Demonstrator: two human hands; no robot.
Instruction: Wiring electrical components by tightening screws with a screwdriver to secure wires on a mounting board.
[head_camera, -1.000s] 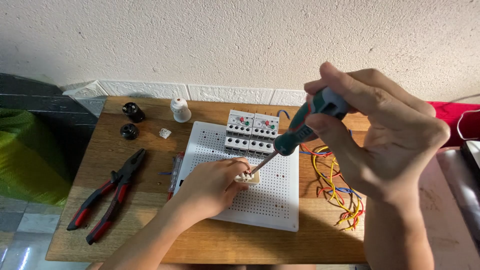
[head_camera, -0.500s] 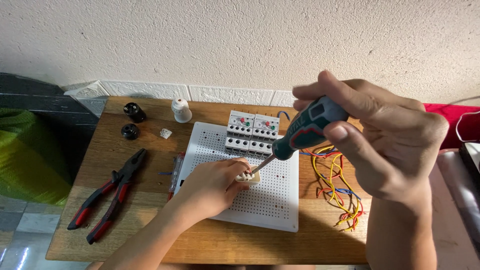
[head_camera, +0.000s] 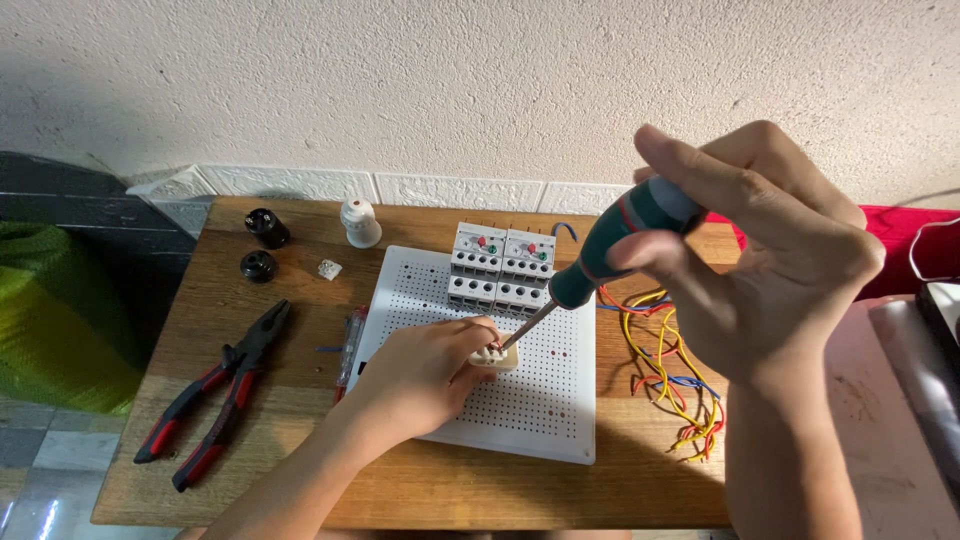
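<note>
- Looking down, I see a wooden table (head_camera: 640, 480) filling the middle of the frame, with a white perforated board (head_camera: 520, 420) at its centre.
- My right hand (head_camera: 760, 260), right of centre, is wrapped around a green-handled screwdriver (head_camera: 620, 240) that slants down-left.
- My left hand (head_camera: 420, 375), at lower centre, pinches a small white fitting (head_camera: 497, 355) against the board; the screwdriver tip meets it just right of my fingers.
- Red-handled pliers (head_camera: 215, 400) lie at lower left, loose coloured wires (head_camera: 670, 380) at right.
</note>
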